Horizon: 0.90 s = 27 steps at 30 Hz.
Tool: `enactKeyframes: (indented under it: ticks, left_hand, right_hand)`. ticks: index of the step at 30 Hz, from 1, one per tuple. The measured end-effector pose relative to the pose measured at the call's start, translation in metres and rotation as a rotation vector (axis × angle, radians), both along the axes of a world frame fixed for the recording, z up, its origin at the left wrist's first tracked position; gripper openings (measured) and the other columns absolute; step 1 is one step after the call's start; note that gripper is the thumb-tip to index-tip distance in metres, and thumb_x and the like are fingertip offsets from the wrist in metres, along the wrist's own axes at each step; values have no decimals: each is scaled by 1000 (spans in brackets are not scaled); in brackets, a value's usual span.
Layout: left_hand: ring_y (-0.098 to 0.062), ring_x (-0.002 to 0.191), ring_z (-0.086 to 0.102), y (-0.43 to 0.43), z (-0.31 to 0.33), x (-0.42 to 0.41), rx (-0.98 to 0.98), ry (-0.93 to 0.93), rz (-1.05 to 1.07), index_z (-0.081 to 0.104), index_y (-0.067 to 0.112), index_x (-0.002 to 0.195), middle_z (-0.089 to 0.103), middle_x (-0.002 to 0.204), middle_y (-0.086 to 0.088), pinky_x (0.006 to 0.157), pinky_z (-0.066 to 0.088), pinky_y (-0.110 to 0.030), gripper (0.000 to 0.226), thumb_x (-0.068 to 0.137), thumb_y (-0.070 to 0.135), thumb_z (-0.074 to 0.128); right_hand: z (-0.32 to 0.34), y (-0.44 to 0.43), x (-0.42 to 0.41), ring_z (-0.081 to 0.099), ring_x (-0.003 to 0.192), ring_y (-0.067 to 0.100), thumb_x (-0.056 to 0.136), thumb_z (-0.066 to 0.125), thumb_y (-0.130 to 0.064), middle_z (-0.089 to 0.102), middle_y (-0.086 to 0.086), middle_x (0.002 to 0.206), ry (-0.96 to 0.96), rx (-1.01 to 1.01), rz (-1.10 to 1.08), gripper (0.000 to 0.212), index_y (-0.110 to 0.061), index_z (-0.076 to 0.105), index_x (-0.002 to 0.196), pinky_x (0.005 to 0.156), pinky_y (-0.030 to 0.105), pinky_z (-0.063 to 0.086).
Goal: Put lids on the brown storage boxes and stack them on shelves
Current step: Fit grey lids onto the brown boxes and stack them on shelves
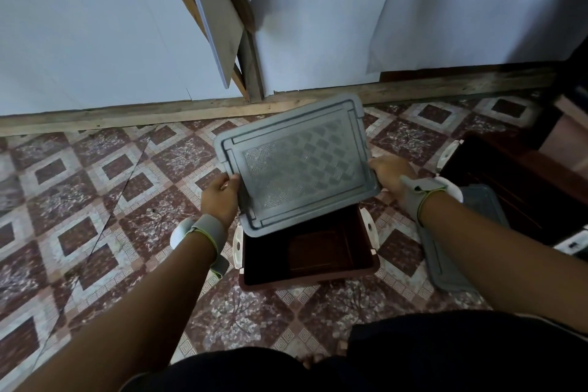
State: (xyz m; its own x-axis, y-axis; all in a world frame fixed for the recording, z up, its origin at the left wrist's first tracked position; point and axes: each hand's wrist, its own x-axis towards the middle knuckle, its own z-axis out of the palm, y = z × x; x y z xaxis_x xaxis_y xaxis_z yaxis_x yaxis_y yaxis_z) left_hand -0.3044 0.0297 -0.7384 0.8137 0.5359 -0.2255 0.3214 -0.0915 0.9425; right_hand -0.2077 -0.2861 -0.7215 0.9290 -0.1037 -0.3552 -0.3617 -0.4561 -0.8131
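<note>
Left hand (219,197) and right hand (393,173) grip a grey lid (297,165), tilted above the open brown box (307,253) at 6 o'clock.

Two grey lids: one held (297,165), one on the floor (451,251). Two brown boxes: one open (308,274), one, seemingly also a box, at right (509,188). Two hands: left (219,197), right (393,175).

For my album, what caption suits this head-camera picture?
Both hands, left hand and right hand, hold a grey lid above an open brown box on the tiled floor.
</note>
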Motion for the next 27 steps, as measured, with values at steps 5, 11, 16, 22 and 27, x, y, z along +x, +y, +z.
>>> enactKeyframes:
  ticks: [5, 11, 16, 22, 27]
  left_hand:
    - [-31, 113, 65, 5, -6, -9, 23, 9, 53, 68, 21, 127, 72, 117, -7, 100, 52, -48, 50, 84, 46, 62]
    - [-32, 114, 62, 4, -9, -14, 132, 105, 28, 66, 15, 130, 68, 123, -10, 103, 49, -43, 39, 96, 34, 59]
    - [-30, 107, 67, -1, -26, -27, 345, 227, -21, 67, 12, 126, 71, 119, -12, 93, 50, -35, 38, 94, 32, 62]
    - [-29, 93, 65, -7, -43, -31, 522, 343, -223, 70, 12, 119, 73, 109, -12, 78, 44, -28, 30, 91, 17, 59]
    - [-32, 100, 67, -9, -62, -39, 624, 420, -284, 71, 9, 114, 73, 109, -11, 81, 49, -34, 28, 90, 22, 63]
  right_hand:
    - [-20, 7, -16, 61, 101, 28, 94, 52, -35, 66, 8, 108, -61, -35, 20, 32, -12, 71, 106, 91, 41, 51]
    - [-28, 2, -23, 61, 94, 30, 93, 51, -34, 67, 10, 99, -50, -142, 104, 29, -12, 70, 93, 77, 39, 46]
    - [-48, -1, -35, 49, 67, 27, 94, 58, -39, 42, 11, 61, 15, -294, 226, 51, -11, 40, 56, 64, 32, 38]
    - [-65, -7, -44, 56, 64, 26, 98, 50, -42, 56, 10, 62, 58, -536, 391, 54, -5, 57, 59, 61, 26, 41]
    - [-73, -7, -54, 33, 45, 13, 99, 50, -34, 35, 3, 48, 7, -632, 447, 56, -16, 35, 49, 45, 22, 22]
